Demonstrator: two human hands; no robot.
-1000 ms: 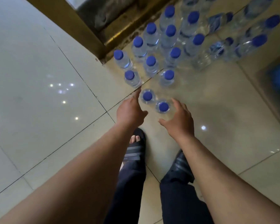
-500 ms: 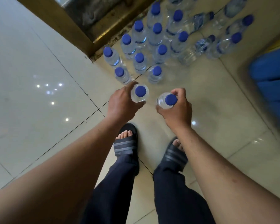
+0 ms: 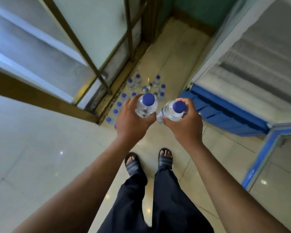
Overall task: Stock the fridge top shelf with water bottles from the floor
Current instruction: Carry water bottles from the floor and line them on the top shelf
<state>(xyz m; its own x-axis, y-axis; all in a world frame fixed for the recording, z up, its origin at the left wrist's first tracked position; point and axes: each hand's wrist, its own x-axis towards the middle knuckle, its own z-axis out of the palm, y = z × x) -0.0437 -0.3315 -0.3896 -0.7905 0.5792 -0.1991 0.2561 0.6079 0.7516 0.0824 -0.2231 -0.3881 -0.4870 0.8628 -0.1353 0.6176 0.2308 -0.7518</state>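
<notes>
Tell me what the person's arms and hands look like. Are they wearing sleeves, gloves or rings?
Both arms are bare all the way up to the bottom edge of the picture, with no sleeves showing. The left hand and right hand wear no gloves, and no ring, watch or bracelet shows. The picture is a little blurry, so tiny marks can't be told.

Both bare arms reach out in front of the person. The left hand (image 3: 131, 118) is curled around a bottle (image 3: 146, 106). The right hand (image 3: 185, 121) grips another bottle (image 3: 172, 111). The hands are close together.
</notes>
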